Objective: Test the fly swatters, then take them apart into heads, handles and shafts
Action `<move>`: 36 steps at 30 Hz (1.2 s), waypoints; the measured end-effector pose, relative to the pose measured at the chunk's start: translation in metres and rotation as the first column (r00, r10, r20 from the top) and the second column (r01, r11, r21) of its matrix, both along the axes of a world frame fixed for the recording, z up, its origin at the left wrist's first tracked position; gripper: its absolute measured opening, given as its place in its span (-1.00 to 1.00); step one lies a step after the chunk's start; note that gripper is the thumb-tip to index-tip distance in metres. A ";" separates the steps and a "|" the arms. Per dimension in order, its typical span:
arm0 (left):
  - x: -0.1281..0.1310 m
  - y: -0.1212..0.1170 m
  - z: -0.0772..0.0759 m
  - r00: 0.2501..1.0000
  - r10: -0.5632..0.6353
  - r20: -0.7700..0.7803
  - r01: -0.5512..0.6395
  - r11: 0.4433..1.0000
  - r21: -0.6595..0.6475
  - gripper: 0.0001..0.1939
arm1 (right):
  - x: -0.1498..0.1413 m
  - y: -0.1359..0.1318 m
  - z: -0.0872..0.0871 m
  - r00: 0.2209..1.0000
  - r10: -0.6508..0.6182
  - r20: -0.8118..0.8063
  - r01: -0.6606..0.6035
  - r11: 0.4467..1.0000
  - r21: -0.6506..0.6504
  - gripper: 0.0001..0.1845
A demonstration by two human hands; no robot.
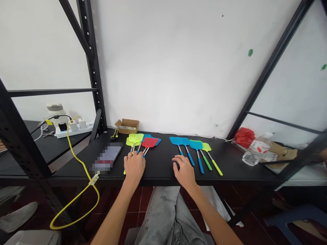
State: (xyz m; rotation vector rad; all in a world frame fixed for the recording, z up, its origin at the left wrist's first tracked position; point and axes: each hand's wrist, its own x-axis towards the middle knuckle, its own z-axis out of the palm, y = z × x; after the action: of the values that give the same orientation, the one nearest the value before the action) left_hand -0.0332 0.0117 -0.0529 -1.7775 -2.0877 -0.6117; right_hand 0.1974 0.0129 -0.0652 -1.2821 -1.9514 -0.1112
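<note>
Two groups of fly swatters lie on a black table [158,163]. The left group [141,141] has yellow-green, red and blue heads. My left hand [134,165] lies flat over their handles, fingers spread, open. The right group [192,146] holds blue and green swatters with blue, green and yellow handles. My right hand [184,170] rests open on the table just left of the nearest blue handle, fingers pointing toward it.
A phone [108,156] lies left of my left hand, with a yellow cable [76,160] plugged in. A small cardboard box [127,126] stands at the back. A water bottle [255,149] and red bag [244,136] are at right. A power strip [73,129] sits far left.
</note>
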 end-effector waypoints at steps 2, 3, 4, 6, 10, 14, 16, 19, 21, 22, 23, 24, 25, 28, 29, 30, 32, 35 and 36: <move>-0.001 0.000 0.000 1.000 0.004 -0.005 -0.004 1.000 0.000 -0.72 | -0.003 -0.002 -0.002 0.999 0.026 -0.021 -0.025 1.000 0.011 -0.72; -0.001 0.000 0.001 1.000 0.007 -0.013 -0.007 1.000 0.000 -0.72 | -0.004 -0.003 -0.003 0.999 0.032 -0.031 -0.032 0.999 0.017 -0.71; 0.000 0.000 0.001 1.000 0.008 -0.023 -0.008 1.000 0.000 -0.72 | -0.004 -0.003 -0.004 0.999 0.037 -0.038 -0.036 0.999 0.021 -0.71; 0.000 0.000 0.000 0.999 0.005 -0.041 -0.005 1.000 0.000 -0.73 | -0.005 -0.003 -0.006 0.998 0.048 -0.046 -0.047 0.999 0.019 -0.71; 0.002 -0.001 0.001 0.999 -0.006 -0.046 0.006 1.000 0.004 -0.71 | -0.004 -0.002 -0.009 0.996 0.060 -0.067 -0.060 0.998 0.005 -0.70; 0.008 -0.003 0.009 0.999 -0.034 -0.034 0.035 0.998 0.045 -0.68 | -0.004 -0.001 -0.009 0.986 0.061 -0.156 -0.061 0.998 0.003 -0.72; 0.013 -0.005 0.016 0.998 -0.067 -0.006 0.067 0.994 0.082 -0.66 | -0.004 -0.001 -0.008 0.969 0.080 -0.234 -0.084 0.996 -0.008 -0.72; 0.024 -0.010 0.029 0.978 -0.179 0.105 0.168 0.980 0.108 -0.62 | -0.002 0.002 -0.004 0.902 0.118 -0.416 -0.159 0.985 -0.065 -0.70; 0.032 -0.014 0.035 0.923 -0.298 0.243 0.282 0.954 0.098 -0.62 | -0.002 0.006 0.003 0.790 0.110 -0.604 -0.249 0.957 -0.151 -0.66; 0.036 -0.016 0.037 0.878 -0.353 0.324 0.345 0.935 0.086 -0.63 | -0.002 0.008 0.007 0.701 0.088 -0.707 -0.314 0.929 -0.196 -0.61; 0.041 -0.018 0.038 0.825 -0.398 0.401 0.404 0.912 0.074 -0.63 | -0.002 0.011 0.012 0.595 0.053 -0.802 -0.390 0.892 -0.230 -0.57; 0.045 -0.020 0.039 0.773 -0.430 0.467 0.457 0.887 0.061 -0.64 | -0.002 0.013 0.018 0.482 0.016 -0.876 -0.468 0.850 -0.242 -0.54; 0.049 -0.022 0.038 0.724 -0.452 0.521 0.505 0.862 0.046 -0.65 | -0.003 0.015 0.023 0.374 -0.019 -0.927 -0.536 0.811 -0.234 -0.52; 0.058 -0.025 0.035 0.614 -0.504 0.608 0.613 0.789 0.035 -0.67 | -0.003 0.021 0.037 0.160 -0.104 -0.982 -0.643 0.744 -0.183 -0.57; 0.060 -0.025 0.034 0.583 -0.520 0.624 0.640 0.768 0.042 -0.67 | -0.003 0.023 0.039 0.121 -0.129 -0.984 -0.645 0.743 -0.177 -0.59; 0.062 -0.026 0.033 0.555 -0.533 0.639 0.661 0.748 0.049 -0.68 | -0.003 0.024 0.039 0.091 -0.153 -0.984 -0.640 0.748 -0.176 -0.62; 0.064 -0.027 0.031 0.503 -0.552 0.665 0.700 0.712 0.061 -0.67 | -0.003 0.026 0.038 0.050 -0.182 -0.982 -0.620 0.765 -0.174 -0.65; 0.068 -0.029 0.031 0.415 -0.566 0.712 0.742 0.664 0.095 -0.65 | -0.007 0.023 0.032 0.053 -0.169 -0.984 -0.635 0.755 -0.164 -0.65; 0.070 -0.029 0.030 0.386 -0.568 0.727 0.748 0.653 0.114 -0.64 | -0.009 0.021 0.030 0.070 -0.156 -0.985 -0.652 0.740 -0.164 -0.64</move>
State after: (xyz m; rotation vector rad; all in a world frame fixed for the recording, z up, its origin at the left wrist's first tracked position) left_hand 0.0368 -0.0177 -0.0224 -2.9359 -1.7502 -1.5662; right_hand 0.1886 0.0341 -0.0350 -0.7845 -0.8313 1.4093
